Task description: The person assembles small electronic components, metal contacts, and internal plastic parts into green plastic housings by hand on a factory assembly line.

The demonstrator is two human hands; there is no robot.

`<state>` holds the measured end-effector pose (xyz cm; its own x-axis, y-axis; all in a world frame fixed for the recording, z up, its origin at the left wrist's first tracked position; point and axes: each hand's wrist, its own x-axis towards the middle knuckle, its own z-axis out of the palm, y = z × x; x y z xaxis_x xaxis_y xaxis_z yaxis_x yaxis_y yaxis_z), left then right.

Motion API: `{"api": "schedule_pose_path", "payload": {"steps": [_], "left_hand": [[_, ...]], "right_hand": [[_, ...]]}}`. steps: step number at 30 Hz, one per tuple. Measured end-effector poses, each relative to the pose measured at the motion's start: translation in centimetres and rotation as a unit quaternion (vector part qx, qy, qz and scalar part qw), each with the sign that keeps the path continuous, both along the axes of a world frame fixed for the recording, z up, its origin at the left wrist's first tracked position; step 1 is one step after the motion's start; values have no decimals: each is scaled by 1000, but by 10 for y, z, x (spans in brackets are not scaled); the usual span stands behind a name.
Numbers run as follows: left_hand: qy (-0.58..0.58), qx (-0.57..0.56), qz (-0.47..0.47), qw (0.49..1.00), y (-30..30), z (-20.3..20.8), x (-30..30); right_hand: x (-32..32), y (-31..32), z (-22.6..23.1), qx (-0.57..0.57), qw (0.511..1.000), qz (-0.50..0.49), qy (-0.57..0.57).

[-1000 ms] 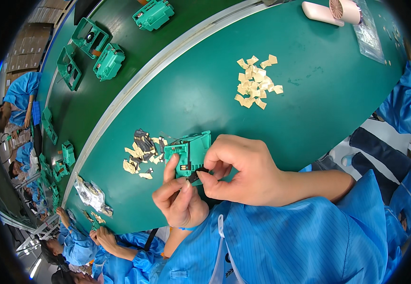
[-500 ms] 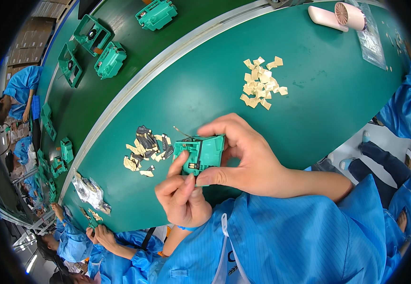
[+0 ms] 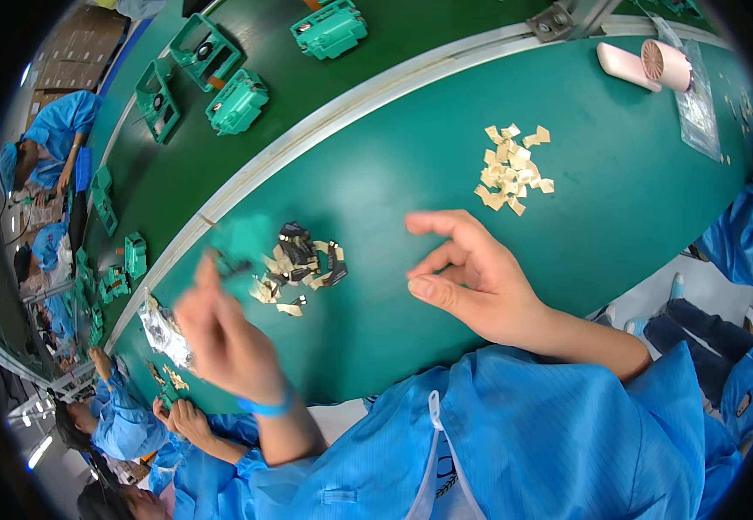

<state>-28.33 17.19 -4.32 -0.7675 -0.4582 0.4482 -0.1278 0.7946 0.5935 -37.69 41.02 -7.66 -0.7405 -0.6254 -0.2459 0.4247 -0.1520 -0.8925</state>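
My left hand (image 3: 229,334) is smeared by motion left of the middle of the green table. At its fingertips is a green plastic housing (image 3: 246,236), itself too blurred for its inner parts to show. Bare of any object, my right hand (image 3: 476,277) hovers over the table with fingers curved and a gap between thumb and forefinger. Between the hands lies a pile of small black-and-cream flexible strips (image 3: 298,260). Farther off to the right sits a heap of cream paper-like pieces (image 3: 513,169).
A metal rail (image 3: 342,108) divides my table from a green conveyor bearing more green housings (image 3: 237,102). A clear plastic bag (image 3: 162,329) lies at the left. A pink handheld fan (image 3: 667,65) lies at the far right. Co-workers in blue (image 3: 125,416) sit on the left.
My left hand has carried the green housing away from my right hand, leftward toward the rail. My right hand has let go of it and moved slightly right. The whole view has shifted.
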Motion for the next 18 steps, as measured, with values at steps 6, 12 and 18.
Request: {"api": "schedule_pose_path", "payload": {"steps": [6,12,18], "left_hand": [[109,-230,64,965,-137,-48,-73],[4,-202,111,973,-150,-74,-67],[-85,-26,-49,995,-46,-19,-34]], "right_hand": [[-4,-31,-7,192,869,120,440],[-28,-86,-28,212,818,152,512],[-46,-89,-19,247,797,244,494]]}}
